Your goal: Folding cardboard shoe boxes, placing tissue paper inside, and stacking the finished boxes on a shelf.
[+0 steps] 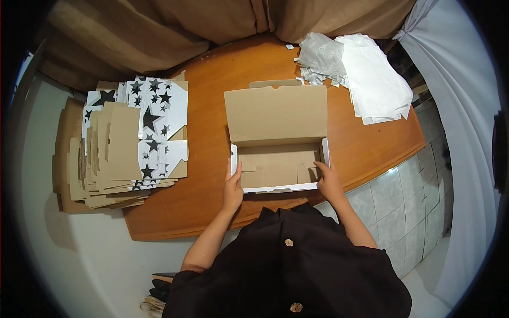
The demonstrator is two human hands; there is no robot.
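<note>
A cardboard box sits near the table's front edge, its brown lid raised and leaning back on the far side. Its inside is plain brown and holds nothing that I can see; its outer walls are white. My left hand grips the box's left wall, fingers outside and thumb at the rim. At the opposite end, my right hand is closed over the right wall near the front corner, with the thumb reaching inside.
Flattened cardboard boxes, some white with black stars, are stacked on the table's left side. White paper sheets and a crumpled clear plastic bag lie at the far right of the wooden table. Brown curtains hang behind.
</note>
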